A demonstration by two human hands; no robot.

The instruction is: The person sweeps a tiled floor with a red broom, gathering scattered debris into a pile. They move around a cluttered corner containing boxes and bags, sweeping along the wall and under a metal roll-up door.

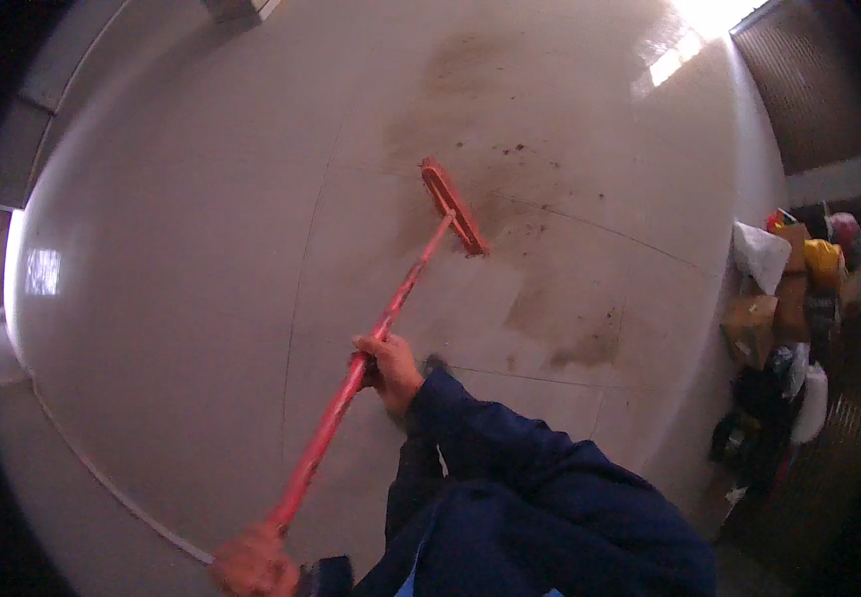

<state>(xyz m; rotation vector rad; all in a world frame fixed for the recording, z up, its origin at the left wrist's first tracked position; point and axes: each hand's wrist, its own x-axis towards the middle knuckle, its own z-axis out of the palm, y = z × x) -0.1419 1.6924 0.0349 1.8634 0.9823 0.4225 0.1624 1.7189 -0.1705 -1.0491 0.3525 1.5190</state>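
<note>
A push broom with a red head (454, 207) rests on the smooth pale floor (199, 246); its long red handle (326, 425) slopes down to the lower left. Around the upper end of the handle my left hand (255, 563) is closed, at the bottom edge of the picture and slightly blurred. Further down the handle, nearer the head, my right hand (392, 369) grips it, the arm in a dark blue sleeve. Brown dirt (583, 351) smears the floor on both sides of the broom head, and dark crumbs (516, 148) lie beyond it.
Along the right wall stand cardboard boxes (750, 328), a white sack (761, 254), a yellow bag (823, 261) and a white container (811, 403). A post-like base (233, 9) stands at the top left. Bright light reflects off the floor at the upper right.
</note>
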